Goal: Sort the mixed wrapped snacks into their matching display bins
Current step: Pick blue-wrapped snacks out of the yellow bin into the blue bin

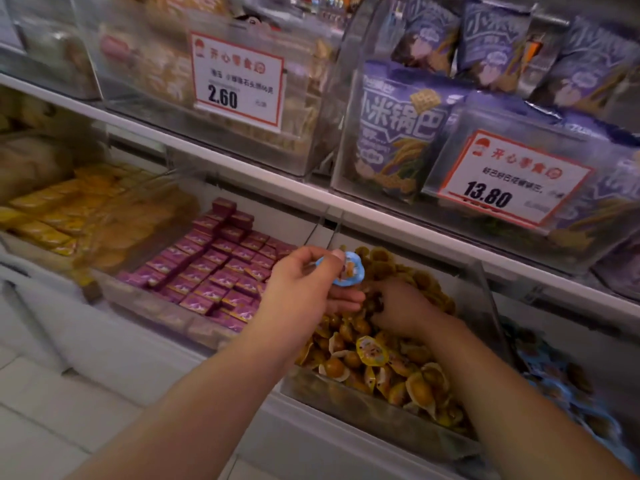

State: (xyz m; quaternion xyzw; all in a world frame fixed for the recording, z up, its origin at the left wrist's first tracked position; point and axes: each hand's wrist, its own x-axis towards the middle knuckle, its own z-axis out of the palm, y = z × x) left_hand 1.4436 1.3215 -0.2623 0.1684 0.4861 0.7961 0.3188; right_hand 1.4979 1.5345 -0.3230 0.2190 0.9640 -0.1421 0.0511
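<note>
A blue-wrapped snack (341,270) is pinched in the left hand (304,289), above the bin of yellow snacks (381,368). Just right of those fingers, the right hand (401,306) digs into the pile, fingers curled; whether they hold anything I cannot tell. The pinch looks light, so the snack could drop back among the yellow ones.

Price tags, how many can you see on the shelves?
2. The 2.60 tag is on the upper-left bin; the 13.80 tag is on the upper-right bin. Others may sit outside the frame.
</note>
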